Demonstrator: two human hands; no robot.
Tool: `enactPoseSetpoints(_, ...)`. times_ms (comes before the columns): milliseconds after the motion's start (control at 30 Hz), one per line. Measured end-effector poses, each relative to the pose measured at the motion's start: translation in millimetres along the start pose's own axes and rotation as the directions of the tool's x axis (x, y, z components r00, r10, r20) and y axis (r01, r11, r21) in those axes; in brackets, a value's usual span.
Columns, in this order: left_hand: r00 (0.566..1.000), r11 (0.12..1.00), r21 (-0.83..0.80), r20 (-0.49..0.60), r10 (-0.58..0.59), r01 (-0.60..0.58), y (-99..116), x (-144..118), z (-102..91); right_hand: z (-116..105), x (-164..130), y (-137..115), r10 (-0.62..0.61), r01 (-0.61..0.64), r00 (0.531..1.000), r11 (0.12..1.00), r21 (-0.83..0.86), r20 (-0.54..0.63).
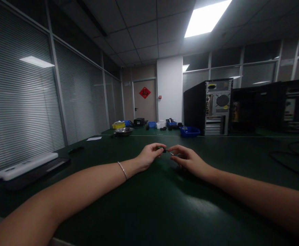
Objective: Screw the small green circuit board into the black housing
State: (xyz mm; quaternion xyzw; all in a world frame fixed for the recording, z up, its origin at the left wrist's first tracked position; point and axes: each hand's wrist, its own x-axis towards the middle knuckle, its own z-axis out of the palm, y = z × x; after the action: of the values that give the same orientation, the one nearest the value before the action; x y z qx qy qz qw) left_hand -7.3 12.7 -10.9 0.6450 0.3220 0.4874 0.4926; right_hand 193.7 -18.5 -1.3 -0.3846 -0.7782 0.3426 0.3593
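Observation:
Just above the green tabletop (149,205), my left hand (149,156) pinches a small black part (164,150) between thumb and fingertips. Its exact kind is too small to make out. Facing it from the right, my right hand (189,160) has thumb and forefinger closed around a thin silvery piece (171,153), whose inner end points toward the black part. Whether the two pieces touch, I cannot tell. A beaded bracelet (122,170) circles my left wrist.
A white power strip (28,165) and a dark keyboard (39,173) lie at left. Farther back are a round metal dish (124,131), a yellow bin (118,125) and a blue tray (189,132). A computer tower (217,107) stands at back right; black cables (290,155) trail nearer.

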Motion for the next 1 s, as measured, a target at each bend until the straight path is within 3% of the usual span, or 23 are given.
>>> enactPoseSetpoints(667,0.980,0.951,0.246,0.115,0.165,-0.189,3.7,0.2,-4.1,-6.0,-1.7,5.2,-0.083,0.084,0.996,0.995,-0.057,0.007)
enactPoseSetpoints(1000,0.994,0.994,0.098,0.106,0.037,-0.048,-2.0,4.2,-1.4,-8.7,-3.5,7.6,-0.052,0.051,0.999,0.996,0.071,0.002)
